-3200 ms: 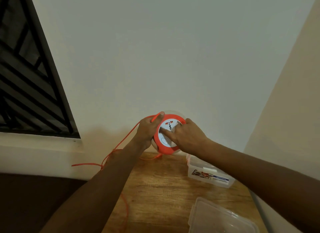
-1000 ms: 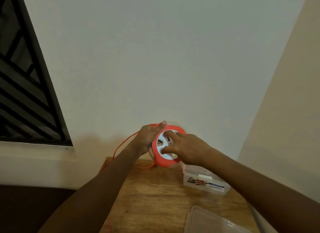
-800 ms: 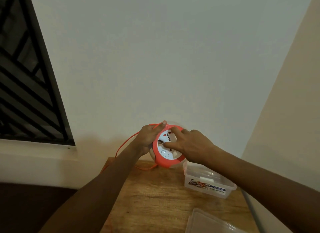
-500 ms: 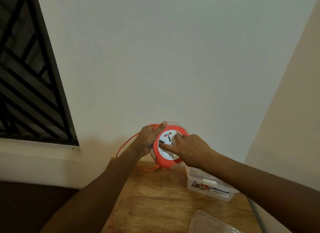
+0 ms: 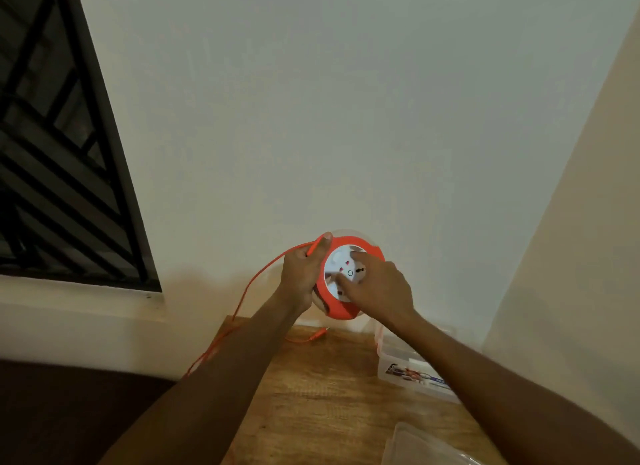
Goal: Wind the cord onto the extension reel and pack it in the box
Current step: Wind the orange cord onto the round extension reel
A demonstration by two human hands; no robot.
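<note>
Reel [image 5: 341, 291] is held up above the table [image 5: 322, 388], box [image 5: 414, 371] open just below-right. Left hand [image 5: 300, 277] wraps the rim, thumb guiding the cord [image 5: 242, 300]. Right hand [image 5: 377, 288] – fingers curled, tips on the white hub – should turn steadily w/ light cord tension so loops lie flat.
</note>
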